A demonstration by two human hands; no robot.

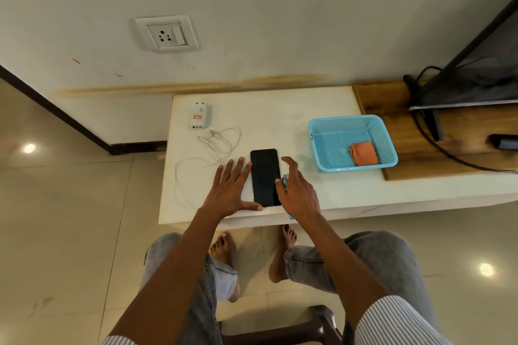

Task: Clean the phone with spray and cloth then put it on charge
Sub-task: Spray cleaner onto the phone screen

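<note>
A black phone [265, 176] lies face up near the front edge of the white table [280, 112]. My left hand [232, 190] rests flat on the table beside the phone's left edge, thumb along its bottom corner. My right hand [297, 190] grips a small blue spray bottle [284, 180] just right of the phone, index finger raised; most of the bottle is hidden under the hand. An orange cloth [363, 153] lies folded in the blue basket [316, 131]. A white charger plug [199, 118] and white cable [221, 145] lie at the table's left.
A wall socket [166, 33] is on the wall above the table's left side. A wooden board [392, 103] on the right carries a dark monitor stand [437, 84] and black cables. My knees and bare feet are below the table edge.
</note>
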